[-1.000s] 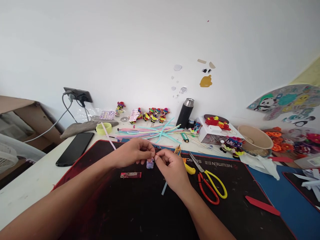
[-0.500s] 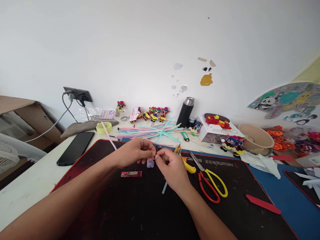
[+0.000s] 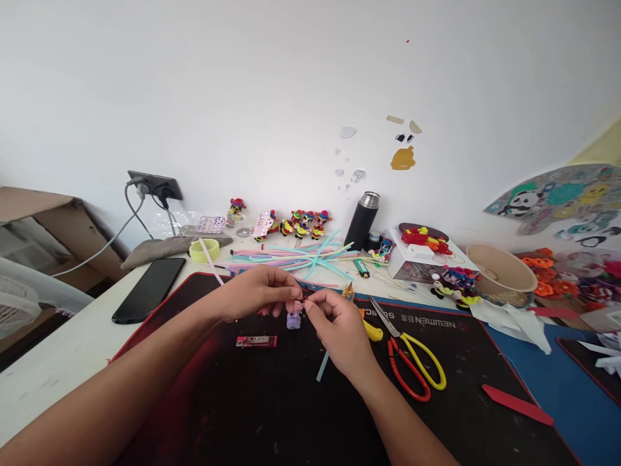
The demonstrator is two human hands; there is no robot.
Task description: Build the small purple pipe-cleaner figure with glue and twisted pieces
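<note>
Over the dark mat, my left hand (image 3: 262, 291) is closed in a pinch, and a small purple fuzzy piece (image 3: 294, 320) with a pinkish upper part hangs under its fingertips. My right hand (image 3: 342, 327) meets it from the right, thumb and forefinger pressed together. A tiny red bit shows between the two sets of fingertips; its kind is too small to tell. A red lighter (image 3: 257, 341) lies below my left hand. Under my right hand a pale blue strip (image 3: 322, 367) sticks out. Scissors (image 3: 412, 356) with red and yellow handles lie to the right.
Partly behind my right hand is a yellow-handled tool (image 3: 372, 332). Pastel fuzzy stems (image 3: 291, 259) lie behind the mat (image 3: 233, 408), near a black flask (image 3: 361, 221) and several small fuzzy figures (image 3: 305, 223). A phone (image 3: 148, 290) is at left, a red strip (image 3: 517, 405) at right.
The purple piece shows more fully below my fingertips, its pinkish part now visible. My hands stay nearly in place, fingertips slightly apart. The whole view has shifted a little.
</note>
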